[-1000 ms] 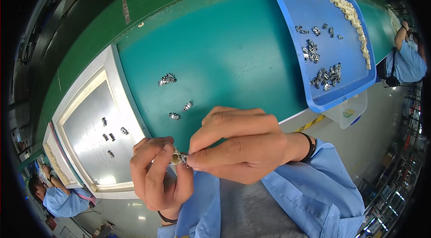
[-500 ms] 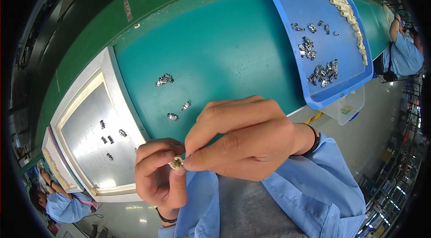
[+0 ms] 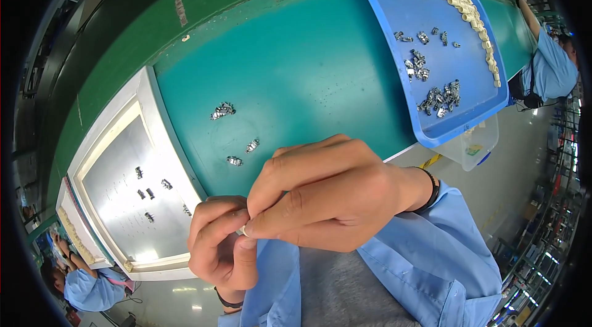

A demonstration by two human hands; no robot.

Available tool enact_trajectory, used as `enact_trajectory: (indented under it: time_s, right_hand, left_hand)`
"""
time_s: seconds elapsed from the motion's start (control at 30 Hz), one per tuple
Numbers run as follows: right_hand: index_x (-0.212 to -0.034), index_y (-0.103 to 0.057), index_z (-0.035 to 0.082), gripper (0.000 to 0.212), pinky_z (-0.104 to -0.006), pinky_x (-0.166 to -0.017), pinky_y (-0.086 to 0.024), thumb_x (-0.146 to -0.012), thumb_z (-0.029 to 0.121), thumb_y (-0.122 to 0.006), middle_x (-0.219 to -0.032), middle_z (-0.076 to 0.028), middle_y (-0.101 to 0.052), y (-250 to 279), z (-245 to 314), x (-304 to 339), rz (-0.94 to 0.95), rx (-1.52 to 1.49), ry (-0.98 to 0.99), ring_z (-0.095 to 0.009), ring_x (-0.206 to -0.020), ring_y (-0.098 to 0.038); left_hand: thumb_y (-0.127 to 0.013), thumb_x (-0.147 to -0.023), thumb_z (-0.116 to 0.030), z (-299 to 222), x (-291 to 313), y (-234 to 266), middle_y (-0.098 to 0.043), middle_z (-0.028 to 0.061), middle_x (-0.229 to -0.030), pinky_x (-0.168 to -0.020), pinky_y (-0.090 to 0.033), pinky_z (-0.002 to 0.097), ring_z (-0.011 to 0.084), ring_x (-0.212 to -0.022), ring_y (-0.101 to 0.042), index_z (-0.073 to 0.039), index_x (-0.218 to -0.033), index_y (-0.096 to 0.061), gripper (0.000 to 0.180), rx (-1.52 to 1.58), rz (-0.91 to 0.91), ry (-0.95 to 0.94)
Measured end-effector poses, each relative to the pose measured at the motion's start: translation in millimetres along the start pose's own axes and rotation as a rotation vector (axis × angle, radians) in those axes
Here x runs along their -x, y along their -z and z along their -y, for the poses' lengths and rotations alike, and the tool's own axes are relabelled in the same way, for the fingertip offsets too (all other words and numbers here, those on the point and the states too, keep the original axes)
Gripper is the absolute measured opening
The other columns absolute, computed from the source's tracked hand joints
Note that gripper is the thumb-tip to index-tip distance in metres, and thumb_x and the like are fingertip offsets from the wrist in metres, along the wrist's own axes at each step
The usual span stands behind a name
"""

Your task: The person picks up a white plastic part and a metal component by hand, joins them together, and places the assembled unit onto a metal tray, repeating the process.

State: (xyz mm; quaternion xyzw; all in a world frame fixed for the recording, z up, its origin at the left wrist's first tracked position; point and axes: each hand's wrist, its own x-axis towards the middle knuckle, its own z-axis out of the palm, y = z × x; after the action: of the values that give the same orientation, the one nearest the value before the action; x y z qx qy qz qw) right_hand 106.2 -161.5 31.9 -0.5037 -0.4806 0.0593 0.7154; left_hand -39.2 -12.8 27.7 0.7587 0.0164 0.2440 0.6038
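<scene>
A small cream hollow cylinder [image 3: 244, 230] is pinched between the thumb and fingers of my left hand [image 3: 216, 244], mostly covered now. My right hand [image 3: 330, 197] comes over it from the right, thumb and forefinger pressed together right at its open end. Whatever those right fingertips hold is hidden. Just beyond my hands, two small shiny metal clip-like parts [image 3: 252, 146] lie apart on the green bench. A little cluster of the same metal parts [image 3: 222, 110] sits farther off.
At the right stands a blue tray [image 3: 404, 96] with piles of metal parts [image 3: 441, 98] and a curved row of cream cylinders [image 3: 475, 22]. A white-framed panel [image 3: 154, 105] at left carries several metal parts. Co-workers in blue sit at far left and far right.
My right fingertips have closed over the cylinder, whose open end with metal inside showed before. The view has shifted slightly. The co-worker at far right has stretched out an arm.
</scene>
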Motion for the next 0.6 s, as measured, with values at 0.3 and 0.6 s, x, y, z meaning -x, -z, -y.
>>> enact_trajectory:
  time_s: [0.3,0.6]
  right_hand:
    - [-0.105,-0.077,0.001,0.026,-0.0381,-0.067,-0.05,-0.08,0.002,-0.078,-0.098,-0.009,-0.068,8.4,-3.5,2.0,0.138,0.161,0.027,-0.022,-0.072,-0.063]
    - [-0.121,-0.072,0.007,0.038,-0.0414,-0.092,-0.048,-0.085,0.014,-0.077,-0.121,-0.009,-0.063,13.2,-44.3,33.8,0.203,0.868,-0.198,-0.026,-0.111,-0.061]
  left_hand:
    - [-0.076,-0.084,0.008,-2.5,-7.4,3.4,-0.067,0.0201,-0.111,-0.081,-0.055,0.0369,0.0255,-0.092,-0.067,0.009,-0.115,-0.068,0.031,0.351,0.02,0.311]
    - [-0.073,-0.082,0.007,28.0,-113.5,32.5,-0.065,0.0077,-0.105,-0.087,-0.046,0.0289,0.0149,-0.097,-0.056,0.001,-0.105,-0.066,0.025,-0.319,0.183,0.189]
